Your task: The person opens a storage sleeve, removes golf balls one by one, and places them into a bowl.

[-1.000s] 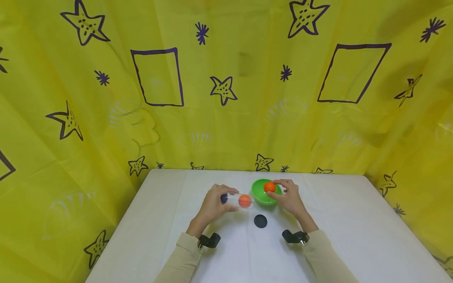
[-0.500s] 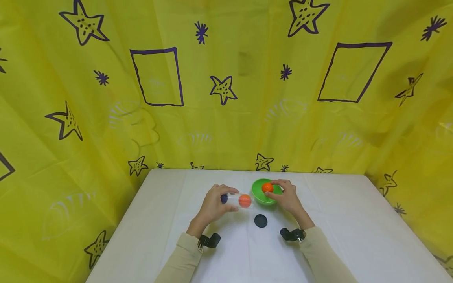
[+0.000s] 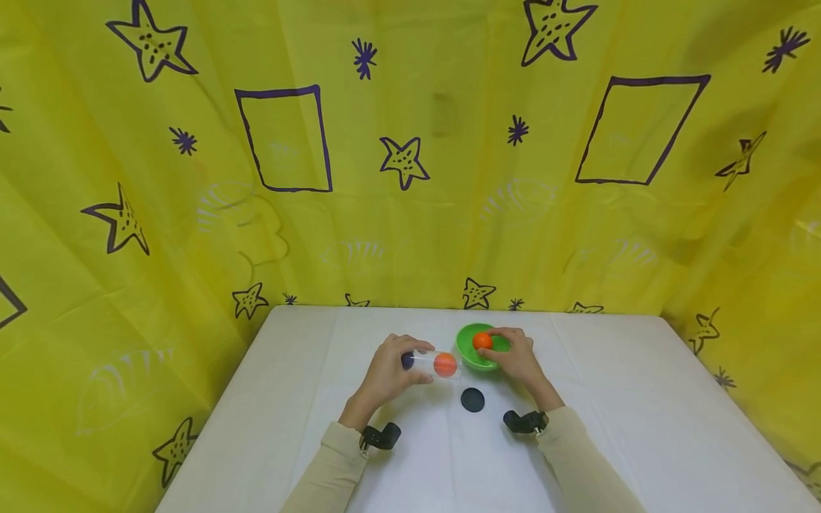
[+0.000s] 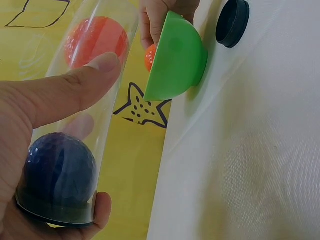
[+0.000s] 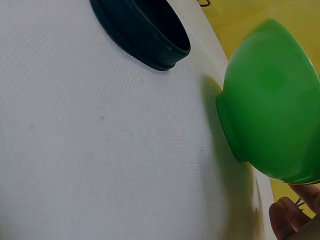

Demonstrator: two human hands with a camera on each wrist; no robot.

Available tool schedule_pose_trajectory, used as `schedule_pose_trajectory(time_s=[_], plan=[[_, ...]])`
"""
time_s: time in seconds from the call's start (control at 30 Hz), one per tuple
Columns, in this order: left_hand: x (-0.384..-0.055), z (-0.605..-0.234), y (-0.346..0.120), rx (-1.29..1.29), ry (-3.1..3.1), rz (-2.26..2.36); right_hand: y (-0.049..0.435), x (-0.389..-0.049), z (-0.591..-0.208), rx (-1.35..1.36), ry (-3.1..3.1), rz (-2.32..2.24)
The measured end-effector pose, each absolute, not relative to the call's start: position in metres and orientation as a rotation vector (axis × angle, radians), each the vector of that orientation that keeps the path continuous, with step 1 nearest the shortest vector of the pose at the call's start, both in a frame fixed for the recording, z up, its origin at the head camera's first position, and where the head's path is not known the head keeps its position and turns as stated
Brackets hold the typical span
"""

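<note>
My left hand [image 3: 383, 370] grips a clear plastic tube [image 3: 423, 363], which lies tilted toward the bowl. Inside it, a dark blue golf ball [image 4: 60, 172] sits at the closed base and a coral-orange ball [image 3: 445, 365] is near the other end. The thumb lies along the tube in the left wrist view. Over the green bowl [image 3: 466, 354], my right hand [image 3: 521, 362] pinches a bright orange golf ball [image 3: 482, 341] between thumb and fingers. In the right wrist view the bowl hides that ball, and only some fingertips [image 5: 285, 217] show below the rim.
A round black cap [image 3: 472, 400] lies on the white tablecloth [image 3: 449, 456], nearer to me than the bowl. Yellow curtains [image 3: 410, 235] with drawn stars hang behind and on both sides of the table. Each wrist wears a black camera.
My right hand has moved slightly left with the orange golf ball, now lower over the bowl. The left hand and tube have barely shifted to the right.
</note>
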State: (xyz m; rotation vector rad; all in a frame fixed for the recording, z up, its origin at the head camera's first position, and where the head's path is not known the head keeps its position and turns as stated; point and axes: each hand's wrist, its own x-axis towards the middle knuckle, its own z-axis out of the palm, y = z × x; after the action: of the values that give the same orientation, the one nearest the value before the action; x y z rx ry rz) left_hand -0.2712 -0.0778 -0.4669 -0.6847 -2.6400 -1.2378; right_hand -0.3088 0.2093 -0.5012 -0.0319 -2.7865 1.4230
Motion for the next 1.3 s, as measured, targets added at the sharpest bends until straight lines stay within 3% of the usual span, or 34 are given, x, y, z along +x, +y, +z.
schedule_pose_trajectory(time_s=[0.67, 1.3], plan=[[-0.272, -0.466, -0.081, -0.66, -2.663, -1.219, 0.208, -0.306, -0.492, -0.007, -2.671, 1.447], [-0.268, -0.462, -0.077, -0.697, -2.645, -1.133, 0.18, -0.244, -0.473, 0.229, -2.567, 1.441]])
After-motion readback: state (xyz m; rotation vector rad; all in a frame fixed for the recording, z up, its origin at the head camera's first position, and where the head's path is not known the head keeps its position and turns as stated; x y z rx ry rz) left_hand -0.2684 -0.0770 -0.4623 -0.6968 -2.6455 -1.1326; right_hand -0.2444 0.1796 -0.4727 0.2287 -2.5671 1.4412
